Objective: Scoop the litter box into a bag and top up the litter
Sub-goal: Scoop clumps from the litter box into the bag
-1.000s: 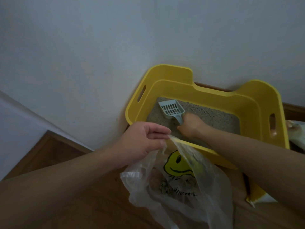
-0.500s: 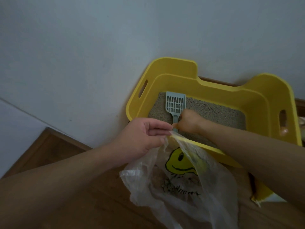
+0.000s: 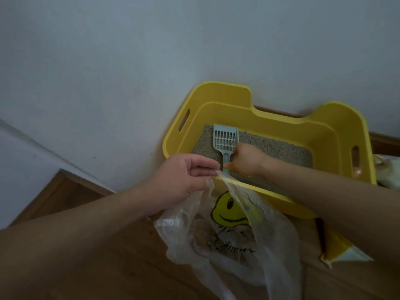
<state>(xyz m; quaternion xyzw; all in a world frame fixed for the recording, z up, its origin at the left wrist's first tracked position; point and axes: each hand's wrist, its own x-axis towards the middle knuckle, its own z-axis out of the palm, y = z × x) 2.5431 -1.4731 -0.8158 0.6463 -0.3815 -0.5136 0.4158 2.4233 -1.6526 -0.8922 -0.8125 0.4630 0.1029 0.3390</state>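
Yellow plastic marks your litter box (image 3: 270, 118), set against the wall right of the frame's centre, with grey litter (image 3: 281, 150) spread across its floor. Your right hand (image 3: 246, 161) is wrapped round the handle of the pale blue scoop (image 3: 226, 140), whose slotted blade lies on the litter in the box's far left corner; the slots look empty, so I judge this pass has not lifted anything yet. Your left hand (image 3: 184, 178) pinches the rim of the clear bag (image 3: 238, 245) with the smiley print, holding its mouth up against the box's near edge, just below the scoop handle. The bag sags onto the wooden floor (image 3: 91, 267) at lower centre.

Brownish lumps show through the plastic, so some scooping seems done already. How much waste remains in the litter you cannot tell from this angle. Topping up looks untouched: a yellow-and-white packet (image 3: 337, 250) lies at lower right, half hidden under your right forearm, and whether it holds fresh litter is unclear.
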